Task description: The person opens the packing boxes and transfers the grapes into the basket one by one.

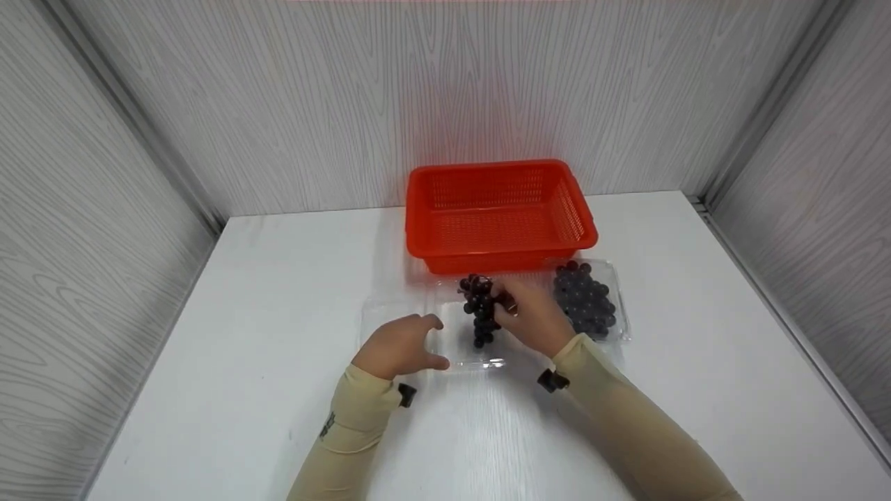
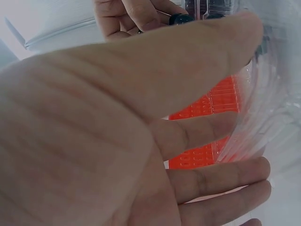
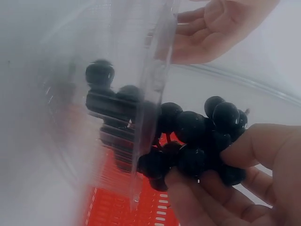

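Observation:
A bunch of dark grapes (image 1: pixel 482 309) is pinched between the thumb and fingers of my right hand (image 1: pixel 532 316). It is over a clear plastic container (image 1: pixel 477 364); in the right wrist view the far part of the bunch (image 3: pixel 129 101) shows through the container's clear wall. My left hand (image 1: pixel 400 346) is at the container's left side, thumb and fingers spread apart. In the left wrist view its fingers (image 2: pixel 218 179) are extended, and the thumb tip overlaps the clear plastic (image 2: pixel 277 117). No grapes are in the left hand.
A red plastic basket (image 1: pixel 501 261) stands behind the container, near the back wall. To the right, a second clear container (image 1: pixel 621 316) contains another bunch of dark grapes (image 1: pixel 585 299). White table surface (image 1: pixel 278 299) extends left, bounded by wood-grain panels on the sides.

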Motion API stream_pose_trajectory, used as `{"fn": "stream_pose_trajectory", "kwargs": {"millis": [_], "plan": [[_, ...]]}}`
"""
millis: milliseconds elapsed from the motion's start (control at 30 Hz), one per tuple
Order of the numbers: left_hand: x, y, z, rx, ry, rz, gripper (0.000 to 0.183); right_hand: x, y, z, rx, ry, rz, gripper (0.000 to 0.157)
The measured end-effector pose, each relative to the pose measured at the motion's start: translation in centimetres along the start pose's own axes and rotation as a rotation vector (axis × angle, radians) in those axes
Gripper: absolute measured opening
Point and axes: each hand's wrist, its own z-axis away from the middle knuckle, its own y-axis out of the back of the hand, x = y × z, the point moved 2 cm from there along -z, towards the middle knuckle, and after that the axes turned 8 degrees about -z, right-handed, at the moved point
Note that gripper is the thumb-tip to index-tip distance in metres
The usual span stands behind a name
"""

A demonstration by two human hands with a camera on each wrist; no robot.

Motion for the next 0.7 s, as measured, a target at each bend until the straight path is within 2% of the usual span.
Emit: {"fn": "stream_pose_trajectory", "kwargs": {"millis": [233, 467, 700], "plan": [[-0.07, -0.04, -0.03, -0.01, 0.017, 0.003, 0.062, -0.12, 0.22, 0.0, 0.063, 0.02, -0.028, 0.015], [0.02, -0.09, -0.06, -0.017, 0.031, 0.0, 0.062, -0.14, 0.42, -0.04, 0.079, -0.022, -0.071, 0.015], [0.02, 0.14, 0.19, -0.009, 0.018, 0.004, 0.061, -0.09, 0.67, 0.06, 0.137, 0.101, -0.027, 0.015]]}}
